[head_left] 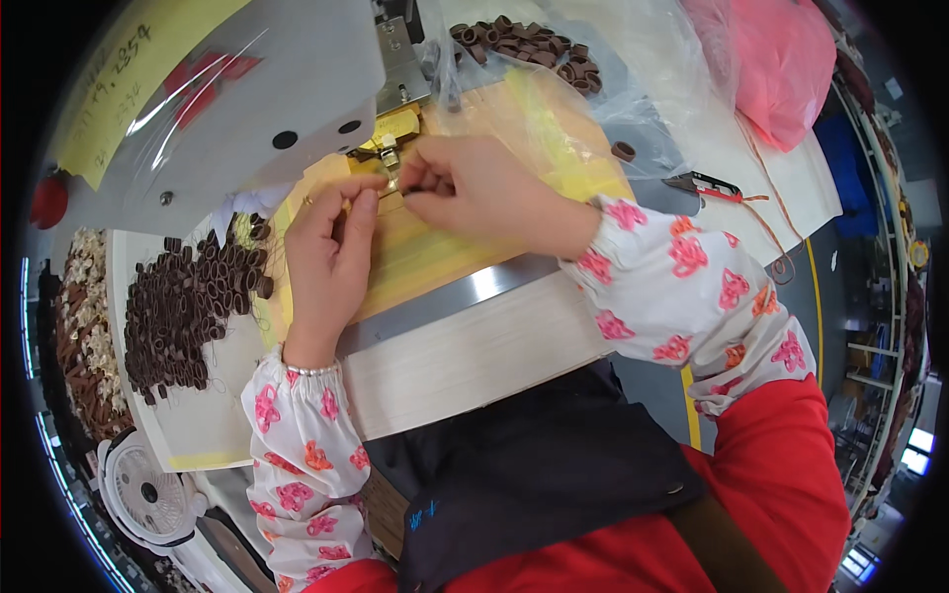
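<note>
Close to the presser foot (pixel 389 156) of a sewing machine (pixel 326 74), my two hands meet. My left hand (pixel 331 232) is closed, thumb against forefinger, at the near left of the foot. Just right of the foot, my right hand (pixel 479 183) is also closed, its fingers curled in a pinch. A small dark bit shows at its fingertips; what either hand holds is too hidden to name. Under them lies a yellow-covered work surface (pixel 435 252). Left of my left hand spreads a heap of small brown loops (pixel 188 306) with loose threads.
More brown loops (pixel 529 49) lie on clear plastic at the back, with one single loop (pixel 623 151) apart. Red-handled thread snips (pixel 707 186) rest at the right beside an orange cord. A pink bag (pixel 786 69) stands far right, a white fan (pixel 148 491) lower left.
</note>
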`<act>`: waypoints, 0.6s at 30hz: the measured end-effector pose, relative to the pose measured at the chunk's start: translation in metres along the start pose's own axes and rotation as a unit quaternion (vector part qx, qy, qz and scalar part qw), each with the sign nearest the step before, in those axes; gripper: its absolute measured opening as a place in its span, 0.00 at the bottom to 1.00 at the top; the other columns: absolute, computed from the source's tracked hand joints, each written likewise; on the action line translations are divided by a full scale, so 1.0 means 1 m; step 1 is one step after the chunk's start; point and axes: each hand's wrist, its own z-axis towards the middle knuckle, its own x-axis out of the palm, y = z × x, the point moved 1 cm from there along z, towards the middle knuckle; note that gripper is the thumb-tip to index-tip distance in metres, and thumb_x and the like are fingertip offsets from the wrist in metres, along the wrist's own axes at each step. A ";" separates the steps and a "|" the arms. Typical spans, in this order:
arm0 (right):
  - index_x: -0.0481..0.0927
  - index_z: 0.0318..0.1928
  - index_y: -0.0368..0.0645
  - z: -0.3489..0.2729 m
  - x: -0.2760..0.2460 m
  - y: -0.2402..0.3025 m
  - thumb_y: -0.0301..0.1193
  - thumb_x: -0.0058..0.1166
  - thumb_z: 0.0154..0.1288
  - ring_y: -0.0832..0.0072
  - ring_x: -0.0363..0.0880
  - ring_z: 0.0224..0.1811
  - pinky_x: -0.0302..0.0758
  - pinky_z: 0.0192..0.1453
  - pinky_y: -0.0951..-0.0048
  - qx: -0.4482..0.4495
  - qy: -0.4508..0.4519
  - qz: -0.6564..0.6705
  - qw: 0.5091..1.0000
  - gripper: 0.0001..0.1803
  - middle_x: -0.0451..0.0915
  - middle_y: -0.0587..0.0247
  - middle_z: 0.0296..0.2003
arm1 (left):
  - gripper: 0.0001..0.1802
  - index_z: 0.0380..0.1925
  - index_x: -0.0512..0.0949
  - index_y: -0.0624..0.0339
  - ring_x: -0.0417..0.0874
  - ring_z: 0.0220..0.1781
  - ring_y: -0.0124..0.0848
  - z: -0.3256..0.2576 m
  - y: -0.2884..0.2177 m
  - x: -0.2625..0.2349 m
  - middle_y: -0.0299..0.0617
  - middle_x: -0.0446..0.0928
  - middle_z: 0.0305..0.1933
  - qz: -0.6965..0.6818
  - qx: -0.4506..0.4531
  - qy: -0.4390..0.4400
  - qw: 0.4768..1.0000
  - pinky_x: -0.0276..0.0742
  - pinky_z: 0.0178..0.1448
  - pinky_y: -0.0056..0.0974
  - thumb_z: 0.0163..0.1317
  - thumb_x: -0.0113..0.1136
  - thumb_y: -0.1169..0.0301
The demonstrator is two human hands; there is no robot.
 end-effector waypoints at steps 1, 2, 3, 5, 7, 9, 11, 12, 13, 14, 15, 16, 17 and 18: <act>0.73 0.33 0.34 -0.013 0.003 0.009 0.24 0.53 0.55 0.80 0.72 0.21 0.70 0.27 0.78 -0.042 -0.006 -0.029 0.999 0.07 0.75 0.61 0.21 | 0.08 0.37 0.78 0.63 0.68 0.24 0.22 0.004 -0.003 0.000 0.35 0.74 0.24 -0.016 -0.007 -0.017 1.000 0.64 0.30 0.26 0.60 0.52 0.74; 0.74 0.33 0.36 -0.023 0.002 0.022 0.23 0.52 0.54 0.79 0.73 0.22 0.71 0.28 0.75 -0.015 0.046 -0.045 0.998 0.06 0.75 0.62 0.21 | 0.08 0.35 0.78 0.63 0.68 0.26 0.22 0.008 -0.008 0.004 0.37 0.74 0.26 -0.009 0.044 -0.024 0.999 0.64 0.32 0.27 0.61 0.52 0.72; 0.74 0.33 0.36 -0.028 0.001 0.027 0.23 0.53 0.54 0.79 0.73 0.22 0.71 0.28 0.75 -0.019 0.069 -0.036 0.997 0.06 0.75 0.62 0.21 | 0.09 0.35 0.78 0.63 0.68 0.26 0.22 0.010 -0.008 0.005 0.37 0.74 0.26 -0.021 0.040 0.018 0.999 0.64 0.32 0.27 0.61 0.51 0.71; 0.74 0.33 0.36 -0.033 0.002 0.032 0.24 0.53 0.54 0.79 0.73 0.22 0.71 0.28 0.75 -0.028 0.117 -0.014 0.993 0.06 0.75 0.63 0.21 | 0.09 0.34 0.78 0.63 0.69 0.27 0.22 0.012 -0.004 0.004 0.38 0.74 0.25 -0.044 0.030 0.100 0.994 0.64 0.33 0.28 0.61 0.51 0.70; 0.72 0.34 0.36 -0.019 -0.008 0.024 0.25 0.53 0.55 0.80 0.73 0.22 0.71 0.27 0.77 -0.054 0.097 -0.052 0.992 0.07 0.75 0.64 0.20 | 0.09 0.33 0.78 0.62 0.65 0.21 0.23 0.016 0.011 -0.002 0.36 0.67 0.17 0.051 0.075 0.114 0.989 0.62 0.29 0.30 0.60 0.54 0.68; 0.71 0.35 0.35 0.000 -0.016 0.013 0.26 0.53 0.57 0.81 0.72 0.21 0.70 0.25 0.79 -0.002 0.107 -0.032 0.994 0.08 0.75 0.65 0.20 | 0.08 0.33 0.78 0.61 0.61 0.18 0.23 0.016 0.014 -0.002 0.34 0.61 0.12 0.081 0.066 0.053 0.993 0.60 0.27 0.31 0.58 0.56 0.69; 0.70 0.36 0.36 0.020 -0.022 0.010 0.28 0.52 0.59 0.83 0.72 0.20 0.70 0.24 0.81 0.119 0.144 0.044 0.981 0.09 0.74 0.65 0.20 | 0.07 0.33 0.79 0.60 0.58 0.16 0.23 0.015 0.011 -0.003 0.34 0.58 0.11 0.033 -0.037 0.058 0.997 0.58 0.25 0.30 0.56 0.58 0.70; 0.69 0.37 0.37 0.024 -0.023 0.009 0.30 0.53 0.60 0.84 0.71 0.19 0.69 0.23 0.84 0.125 0.158 0.052 0.978 0.11 0.74 0.66 0.21 | 0.07 0.33 0.79 0.60 0.57 0.15 0.22 0.016 0.009 -0.003 0.34 0.56 0.11 0.007 -0.087 0.060 0.994 0.57 0.24 0.30 0.55 0.59 0.70; 0.69 0.37 0.37 0.028 -0.024 0.010 0.30 0.53 0.60 0.84 0.71 0.19 0.69 0.23 0.84 0.129 0.167 0.050 0.976 0.11 0.74 0.66 0.20 | 0.07 0.33 0.79 0.60 0.57 0.15 0.22 0.017 0.009 -0.002 0.33 0.57 0.11 0.009 -0.086 0.060 0.994 0.56 0.23 0.30 0.54 0.59 0.71; 0.69 0.37 0.37 0.031 -0.026 0.011 0.31 0.54 0.60 0.83 0.71 0.19 0.69 0.23 0.84 0.134 0.175 0.047 0.974 0.11 0.74 0.66 0.20 | 0.07 0.33 0.79 0.60 0.57 0.14 0.21 0.018 0.009 -0.002 0.33 0.57 0.10 0.010 -0.084 0.060 0.995 0.56 0.23 0.30 0.53 0.60 0.72; 0.69 0.37 0.37 0.034 -0.025 0.011 0.31 0.54 0.60 0.83 0.72 0.19 0.69 0.23 0.83 0.141 0.186 0.046 0.971 0.11 0.74 0.66 0.20 | 0.07 0.33 0.79 0.60 0.57 0.14 0.20 0.018 0.010 -0.002 0.33 0.58 0.10 0.012 -0.085 0.059 0.994 0.55 0.22 0.29 0.53 0.60 0.73; 0.70 0.36 0.37 0.034 -0.024 0.012 0.31 0.55 0.59 0.83 0.72 0.19 0.69 0.23 0.83 0.139 0.174 0.034 0.974 0.11 0.74 0.66 0.20 | 0.07 0.33 0.79 0.60 0.57 0.15 0.20 0.019 0.011 -0.002 0.32 0.59 0.10 0.027 -0.076 0.054 0.995 0.56 0.22 0.29 0.53 0.60 0.73; 0.70 0.36 0.37 0.033 -0.022 0.012 0.30 0.55 0.58 0.83 0.72 0.19 0.69 0.23 0.82 0.138 0.160 0.021 0.977 0.11 0.74 0.66 0.19 | 0.07 0.33 0.79 0.60 0.58 0.15 0.20 0.021 0.011 -0.003 0.32 0.59 0.10 0.042 -0.065 0.049 0.996 0.56 0.22 0.29 0.52 0.60 0.73; 0.71 0.35 0.37 0.032 -0.021 0.012 0.30 0.56 0.58 0.83 0.73 0.20 0.69 0.22 0.82 0.137 0.146 0.007 0.980 0.10 0.74 0.66 0.19 | 0.07 0.32 0.79 0.60 0.58 0.15 0.19 0.022 0.011 -0.002 0.32 0.59 0.10 0.057 -0.053 0.044 0.996 0.56 0.22 0.28 0.52 0.59 0.73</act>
